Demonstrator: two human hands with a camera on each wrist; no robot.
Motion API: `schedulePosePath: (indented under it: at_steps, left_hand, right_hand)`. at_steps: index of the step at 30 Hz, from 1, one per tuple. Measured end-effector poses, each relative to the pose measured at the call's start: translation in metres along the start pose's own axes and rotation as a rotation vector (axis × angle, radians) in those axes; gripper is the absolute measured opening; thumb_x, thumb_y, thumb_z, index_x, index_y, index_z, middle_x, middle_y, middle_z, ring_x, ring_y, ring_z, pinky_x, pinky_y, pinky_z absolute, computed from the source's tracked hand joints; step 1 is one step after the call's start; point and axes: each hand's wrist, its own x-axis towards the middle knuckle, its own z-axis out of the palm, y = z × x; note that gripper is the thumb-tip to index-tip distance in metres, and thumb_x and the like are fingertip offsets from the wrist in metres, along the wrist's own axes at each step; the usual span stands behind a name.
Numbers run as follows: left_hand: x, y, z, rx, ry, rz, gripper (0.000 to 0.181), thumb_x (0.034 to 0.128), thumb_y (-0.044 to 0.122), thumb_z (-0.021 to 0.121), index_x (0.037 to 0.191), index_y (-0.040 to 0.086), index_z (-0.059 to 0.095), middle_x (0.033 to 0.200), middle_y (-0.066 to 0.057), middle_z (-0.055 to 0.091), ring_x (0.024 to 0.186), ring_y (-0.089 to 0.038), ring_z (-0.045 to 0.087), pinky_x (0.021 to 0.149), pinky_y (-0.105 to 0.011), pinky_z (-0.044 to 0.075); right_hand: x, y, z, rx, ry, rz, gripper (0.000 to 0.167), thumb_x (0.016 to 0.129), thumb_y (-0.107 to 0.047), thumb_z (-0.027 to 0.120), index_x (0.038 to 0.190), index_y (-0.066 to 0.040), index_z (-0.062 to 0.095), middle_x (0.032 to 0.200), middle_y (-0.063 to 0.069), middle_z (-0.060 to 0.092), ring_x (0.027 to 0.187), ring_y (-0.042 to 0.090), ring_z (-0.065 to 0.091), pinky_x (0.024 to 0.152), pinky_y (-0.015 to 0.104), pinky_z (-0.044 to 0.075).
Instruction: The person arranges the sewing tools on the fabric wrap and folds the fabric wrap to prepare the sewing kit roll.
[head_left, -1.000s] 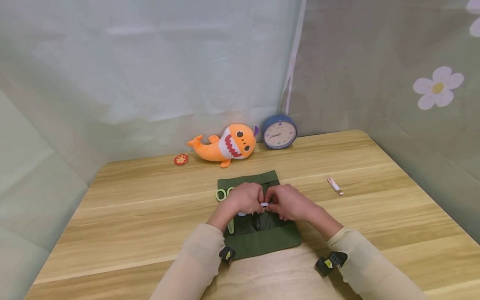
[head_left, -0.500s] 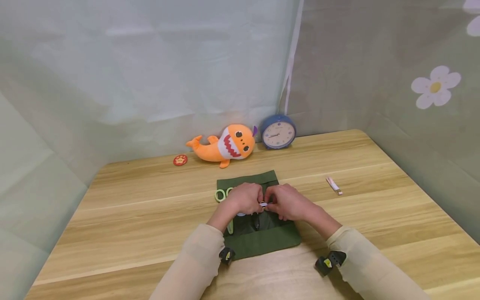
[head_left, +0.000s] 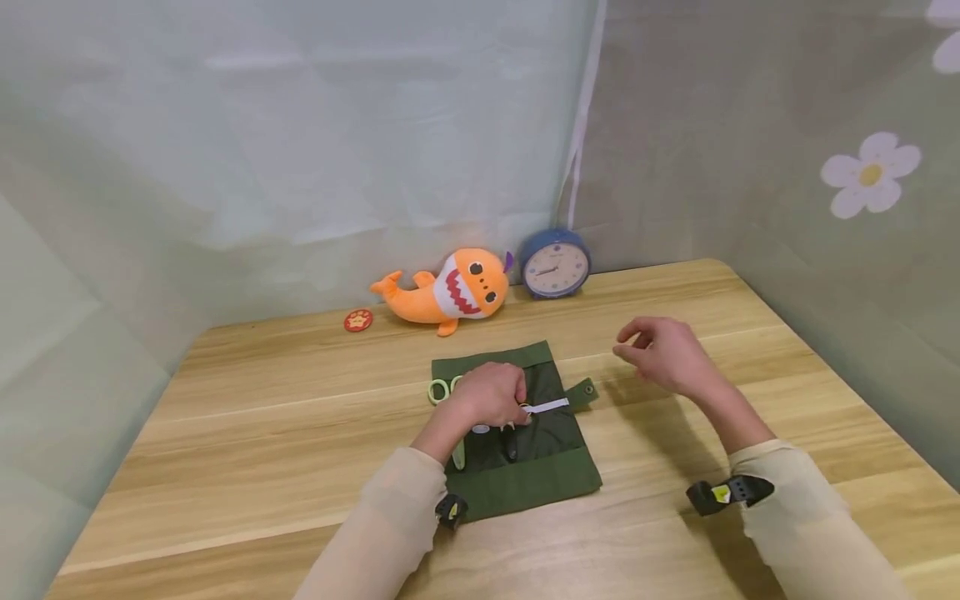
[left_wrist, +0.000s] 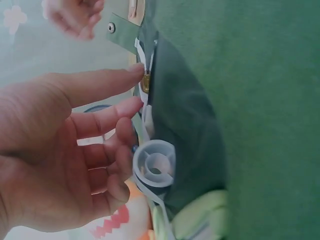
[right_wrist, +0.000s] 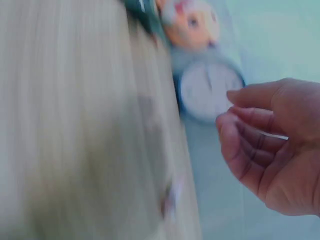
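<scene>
A dark green fabric pouch (head_left: 525, 487) lies unfolded on the table. My left hand (head_left: 491, 393) is over its middle. In the left wrist view the thumb and index finger pinch a small gold-coloured piece (left_wrist: 146, 82) at the white band (left_wrist: 140, 50), which crosses the pouch. Beside that hand sit a translucent white spool (left_wrist: 139, 162) and green-handled scissors (head_left: 438, 390). A black slim item (head_left: 512, 444) shows below the fingers. To the right of the pouch my right hand (head_left: 663, 354) hovers above the table, fingers loosely bent, holding nothing.
An orange shark plush (head_left: 450, 292), a blue clock (head_left: 556, 265) and a red round badge (head_left: 358, 320) stand along the table's back edge. A small pinkish-white strip (right_wrist: 171, 200) is blurred in the right wrist view. The pouch's snap tab (head_left: 582, 393) points right.
My right hand has left the band and moved right and away from the pouch, uncovering the snap tab and the band's right end. My left hand stays in place.
</scene>
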Motion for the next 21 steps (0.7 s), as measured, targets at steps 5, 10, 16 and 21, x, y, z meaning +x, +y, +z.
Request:
schedulePosePath:
  at_steps: [5, 10, 16, 21]
  left_hand:
    - [0.006, 0.009, -0.005, 0.007, 0.034, 0.031, 0.022, 0.0882, 0.027, 0.087, 0.085, 0.018, 0.067, 0.087, 0.006, 0.064, 0.082, -0.014, 0.059, 0.073, -0.034, 0.052]
    - [0.011, 0.017, -0.01, 0.01, 0.012, 0.061, 0.017, 0.0918, 0.023, 0.083, 0.082, 0.017, 0.069, 0.086, 0.005, 0.065, 0.08, -0.014, 0.058, 0.072, -0.033, 0.05]
    - [0.018, 0.021, -0.005, -0.011, -0.036, 0.054, 0.016, 0.0944, 0.019, 0.08, 0.081, 0.018, 0.071, 0.084, 0.006, 0.066, 0.078, -0.013, 0.059, 0.071, -0.032, 0.05]
    - [0.02, 0.022, 0.001, -0.018, -0.038, 0.049, 0.021, 0.0955, 0.017, 0.079, 0.077, 0.018, 0.068, 0.078, 0.005, 0.064, 0.075, -0.014, 0.058, 0.068, -0.032, 0.047]
  right_hand:
    - [-0.012, 0.046, -0.025, -0.099, 0.041, 0.097, 0.029, 0.099, -0.018, 0.069, 0.115, 0.007, 0.07, 0.093, 0.021, 0.075, 0.07, 0.019, 0.068, 0.059, 0.032, 0.053]
    - [-0.021, 0.067, -0.03, -0.155, -0.028, 0.168, 0.031, 0.095, -0.025, 0.074, 0.104, 0.004, 0.073, 0.079, 0.009, 0.073, 0.069, 0.018, 0.064, 0.061, 0.032, 0.047]
    - [-0.023, 0.069, -0.026, -0.119, -0.103, 0.235, 0.029, 0.093, -0.029, 0.078, 0.092, -0.001, 0.073, 0.07, 0.003, 0.065, 0.064, 0.017, 0.06, 0.058, 0.033, 0.047]
    - [-0.023, 0.069, -0.022, -0.105, -0.114, 0.241, 0.025, 0.093, -0.026, 0.076, 0.09, -0.002, 0.071, 0.069, 0.002, 0.064, 0.062, 0.016, 0.06, 0.057, 0.032, 0.049]
